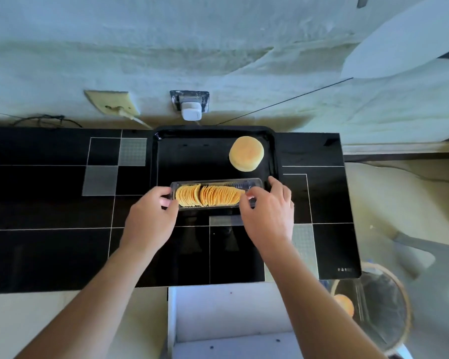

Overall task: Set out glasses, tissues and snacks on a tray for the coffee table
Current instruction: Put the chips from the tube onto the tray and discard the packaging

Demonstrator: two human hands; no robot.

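Observation:
A black tray (166, 141) lies on the black glass counter against the wall. A round golden bun (246, 157) sits in the tray's far right corner. Along the tray's near edge lies a clear plastic container of stacked chips (210, 195). My left hand (151, 218) grips its left end. My right hand (268, 211) grips its right end, thumb and fingers pinching the plastic. No glasses or tissues are in view.
The counter (49, 203) has tile-like lines and grey squares. A wall socket with a white plug (191, 111) is behind the tray. A white open drawer (231, 314) sits below the counter. At the lower right is a mesh basket (381, 307) holding an orange item.

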